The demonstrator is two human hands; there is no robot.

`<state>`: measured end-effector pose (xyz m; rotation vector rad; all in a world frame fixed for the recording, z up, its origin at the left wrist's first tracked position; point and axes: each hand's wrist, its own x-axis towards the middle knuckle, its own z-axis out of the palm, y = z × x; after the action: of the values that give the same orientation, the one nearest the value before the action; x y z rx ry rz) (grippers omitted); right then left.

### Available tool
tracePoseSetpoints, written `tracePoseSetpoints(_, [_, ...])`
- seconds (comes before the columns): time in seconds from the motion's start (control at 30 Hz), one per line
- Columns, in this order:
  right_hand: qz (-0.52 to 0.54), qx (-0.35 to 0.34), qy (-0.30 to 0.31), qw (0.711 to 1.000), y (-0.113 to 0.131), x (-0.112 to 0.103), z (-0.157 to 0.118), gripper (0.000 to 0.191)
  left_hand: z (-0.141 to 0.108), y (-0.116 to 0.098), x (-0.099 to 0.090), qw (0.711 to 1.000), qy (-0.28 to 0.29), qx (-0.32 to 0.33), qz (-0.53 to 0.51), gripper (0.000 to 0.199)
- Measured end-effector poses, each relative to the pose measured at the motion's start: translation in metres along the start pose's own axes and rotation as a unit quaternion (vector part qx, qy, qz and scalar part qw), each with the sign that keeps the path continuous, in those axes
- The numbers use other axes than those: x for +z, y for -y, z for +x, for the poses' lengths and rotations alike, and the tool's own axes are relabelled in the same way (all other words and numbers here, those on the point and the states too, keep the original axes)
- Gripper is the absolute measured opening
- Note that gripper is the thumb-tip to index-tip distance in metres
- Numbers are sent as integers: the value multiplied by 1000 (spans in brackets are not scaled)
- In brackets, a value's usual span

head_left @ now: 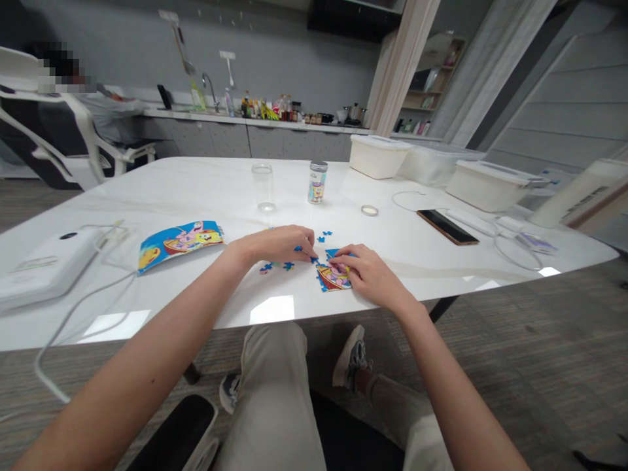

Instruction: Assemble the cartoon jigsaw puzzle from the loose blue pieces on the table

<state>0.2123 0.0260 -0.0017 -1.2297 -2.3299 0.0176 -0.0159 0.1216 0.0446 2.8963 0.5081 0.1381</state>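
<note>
Blue-edged jigsaw puzzle (333,275) on the white table (230,190), right in front of me | my right hand (370,275): open, fingertips resting on it | my left hand (275,245): at its edge, cannot tell if pinching | loose pieces (288,265) beside it | cartoon packet (180,245) left | farther: glass jar (263,186), printed jar (317,182)

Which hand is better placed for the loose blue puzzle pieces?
Left, probably: the left hand is nearest the loose blue puzzle pieces; the right hand rests on the assembled puzzle section.
</note>
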Motion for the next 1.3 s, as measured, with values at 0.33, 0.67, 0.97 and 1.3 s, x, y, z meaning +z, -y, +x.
tracePoseSetpoints(0.33, [15,8,-15,1000,1,-1,-1,35,-1,-16,-3,1000,4,16,-25,29])
tracePoseSetpoints(0.67, [16,12,2,1000,3,-2,-1,37,-4,-12,-5,999,-15,-19,-44,28])
tracePoseSetpoints(0.97, [31,15,-14,999,3,-3,-1,41,-5,1,-1,999,-1,-46,-28,18])
tracePoseSetpoints(1.3, [26,23,-12,999,3,-2,-1,39,-5,-9,-3,991,18,-91,-96,15])
